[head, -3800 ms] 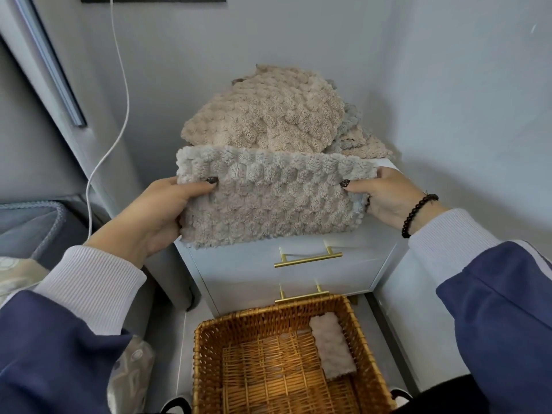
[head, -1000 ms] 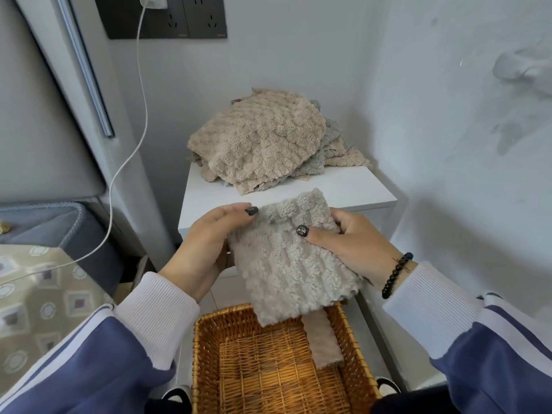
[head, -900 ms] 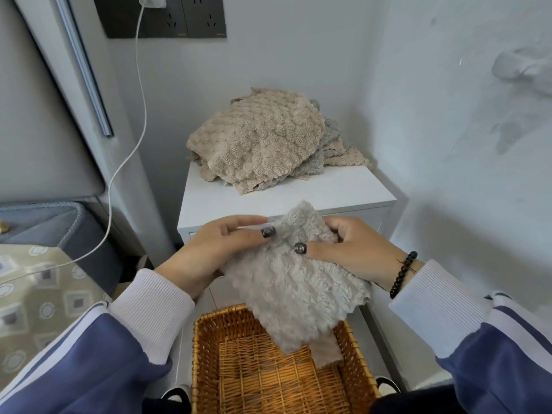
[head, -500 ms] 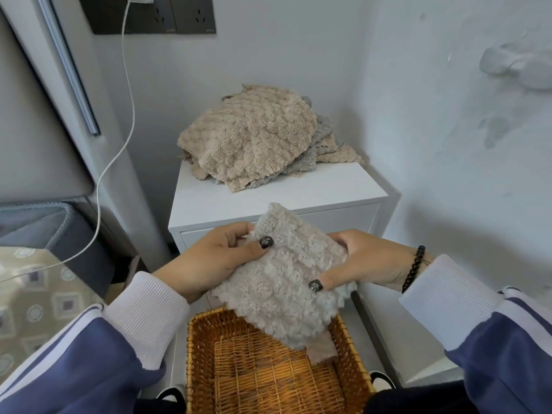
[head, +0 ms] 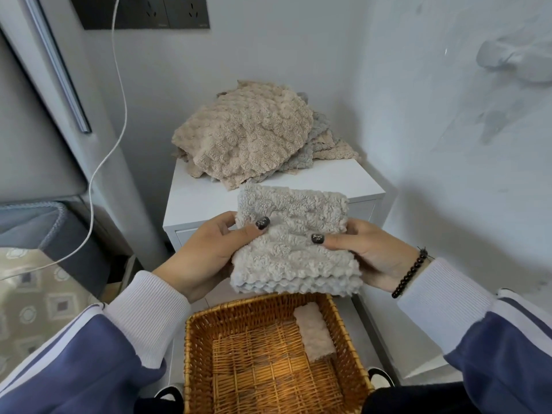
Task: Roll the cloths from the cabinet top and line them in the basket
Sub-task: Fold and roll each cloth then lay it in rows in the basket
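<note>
**Folded grey cloth held over the basket, ready to roll**

White walls meet in a corner behind a small white cabinet point(head: 206, 198), whose top carries a loose heap of fluffy beige and grey waffle-textured cloths point(head: 248, 135) pushed toward the back. A dark socket panel point(head: 143, 10) sits high on the wall with a white cable point(head: 119, 85) trailing down from it.

In front of the cabinet, both hands hold one pale grey fluffy cloth point(head: 294, 243), folded into a thick band with several layered edges showing along its lower side. The left hand point(head: 206, 255) grips its left end, thumb pressed on the front face and fingers point(head: 230, 218) curled round behind. The right hand point(head: 367, 252), with a black bead bracelet point(head: 409, 273) at the wrist, clamps the right end the same way, thumb on top. Holding both ends keeps the folds stacked and the band taut, which looks like the set-up for rolling it from one end.

Directly below sits a rectangular woven wicker basket point(head: 197, 354). One beige rolled cloth point(head: 313, 333) already lies along its right wall, probably so that later rolls can line up beside it; most of the basket floor is bare weave. By my judgement the task is early, with most of the heap not yet rolled.

No brand, label or legible writing shows anywhere.
</note>
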